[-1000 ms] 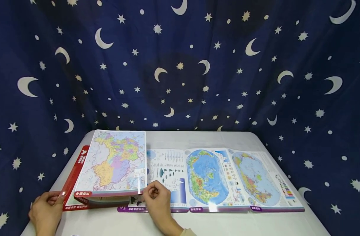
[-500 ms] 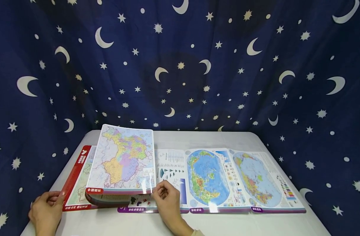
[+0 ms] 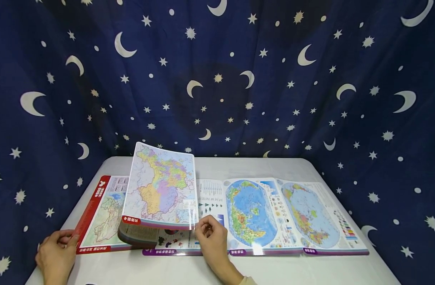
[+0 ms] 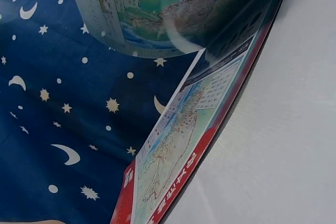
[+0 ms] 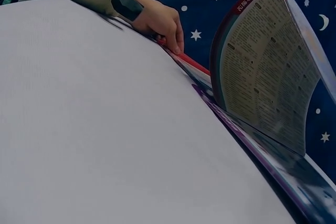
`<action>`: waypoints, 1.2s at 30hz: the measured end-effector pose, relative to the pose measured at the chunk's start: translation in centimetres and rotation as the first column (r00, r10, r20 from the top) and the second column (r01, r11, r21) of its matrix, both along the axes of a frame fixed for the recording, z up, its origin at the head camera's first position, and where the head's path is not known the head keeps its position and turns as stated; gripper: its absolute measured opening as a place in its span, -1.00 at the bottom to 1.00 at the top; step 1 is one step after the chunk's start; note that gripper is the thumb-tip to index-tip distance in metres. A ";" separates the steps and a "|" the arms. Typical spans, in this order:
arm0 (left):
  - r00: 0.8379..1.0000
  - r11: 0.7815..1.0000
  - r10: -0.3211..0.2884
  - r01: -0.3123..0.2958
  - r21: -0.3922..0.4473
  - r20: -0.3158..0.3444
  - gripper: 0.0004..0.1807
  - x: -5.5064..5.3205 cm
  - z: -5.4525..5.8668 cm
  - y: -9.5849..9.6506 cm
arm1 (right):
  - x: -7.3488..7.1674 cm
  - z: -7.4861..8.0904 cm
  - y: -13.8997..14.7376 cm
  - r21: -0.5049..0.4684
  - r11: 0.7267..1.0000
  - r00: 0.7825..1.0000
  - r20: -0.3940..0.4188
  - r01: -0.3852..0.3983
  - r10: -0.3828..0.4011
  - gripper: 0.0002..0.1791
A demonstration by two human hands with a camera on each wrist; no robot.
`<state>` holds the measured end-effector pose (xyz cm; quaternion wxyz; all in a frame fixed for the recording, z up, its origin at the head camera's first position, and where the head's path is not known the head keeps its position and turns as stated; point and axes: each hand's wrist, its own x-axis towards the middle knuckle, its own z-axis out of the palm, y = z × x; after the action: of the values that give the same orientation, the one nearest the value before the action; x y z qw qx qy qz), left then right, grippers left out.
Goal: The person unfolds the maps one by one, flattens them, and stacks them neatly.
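A red-edged fold-out map [image 3: 105,225] lies at the left of the table, its left panel flat. My left hand [image 3: 57,253] pinches that panel's lower left corner, thumb on top. Between finger and thumb, my right hand [image 3: 213,239] holds the lower right corner of a lifted panel [image 3: 164,186], printed with a coloured regional map. This panel curves up from a fold, and the left wrist view shows the bend above the flat red-edged panel [image 4: 170,158]. From the right wrist, the panel's text-covered underside [image 5: 262,66] stands up, with the left hand [image 5: 163,27] behind at the red edge.
A second fold-out map with a purple edge [image 3: 251,213] lies spread to the right, showing world maps, and its left part is under the lifted panel. The white table [image 3: 292,271] is bounded by a dark blue curtain [image 3: 217,107] with moons and stars.
My right hand has moved right, drawing the lifted panel right and upward. More of the flat left panel now shows. The left hand has stayed at the corner.
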<state>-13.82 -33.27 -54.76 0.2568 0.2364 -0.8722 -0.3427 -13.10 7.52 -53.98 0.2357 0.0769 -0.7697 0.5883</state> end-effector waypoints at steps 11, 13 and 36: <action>1.000 1.000 -0.004 0.004 -0.011 0.000 -0.78 -0.1 0.0 -0.1 | 0.0 -0.1 1.7 0.001 1.000 0.999 0.043 0.013 -0.013 -0.68; 1.000 1.000 0.000 0.000 -0.013 -0.003 -0.78 -0.1 0.0 -0.2 | 0.0 0.0 1.7 0.008 1.000 0.998 0.056 0.004 -0.004 -0.69; 0.999 1.000 0.010 -0.011 0.024 0.043 -0.77 -0.1 0.0 0.0 | -0.3 1.1 6.3 0.055 0.990 0.990 0.054 0.131 -0.134 -0.67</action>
<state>-13.92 -33.30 -54.79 0.2371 0.2514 -0.8720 -0.3466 -13.45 13.78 -52.84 0.2499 0.0146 -0.7945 0.5533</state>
